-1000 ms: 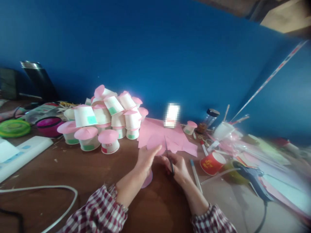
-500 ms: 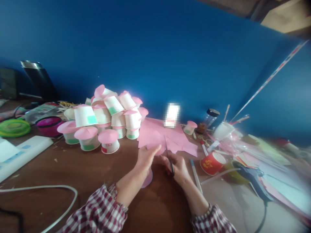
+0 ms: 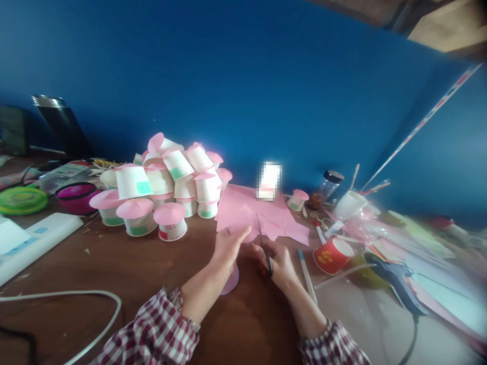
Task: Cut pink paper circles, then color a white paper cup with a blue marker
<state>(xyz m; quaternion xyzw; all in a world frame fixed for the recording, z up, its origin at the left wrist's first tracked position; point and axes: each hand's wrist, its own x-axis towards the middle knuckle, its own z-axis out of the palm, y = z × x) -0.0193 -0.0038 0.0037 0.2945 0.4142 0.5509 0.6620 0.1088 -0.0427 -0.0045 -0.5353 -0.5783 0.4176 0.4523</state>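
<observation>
My left hand (image 3: 230, 248) is closed on a piece of pink paper (image 3: 242, 223), its thumb lying along the near edge. In my right hand (image 3: 277, 261) is a pair of scissors (image 3: 269, 263) with dark handles; the thin blades point away from me, at the right side of the held paper. Beneath my left wrist a pink paper disc (image 3: 230, 283) lies partly hidden on the brown table (image 3: 258, 324). Beyond both hands, pink sheets and scraps (image 3: 281, 223) are spread out.
To the left rises a stack of paper cups (image 3: 133, 182) with pink tops. A red paper cup (image 3: 333, 255), a marker (image 3: 306, 276) and a glue gun (image 3: 399, 281) lie right. A white power strip (image 3: 45, 238) is far left. A blue wall (image 3: 243, 91) stands behind.
Hardly anything differs. Both hands stay in place, and the held paper and scissors show only a very slight shift.
</observation>
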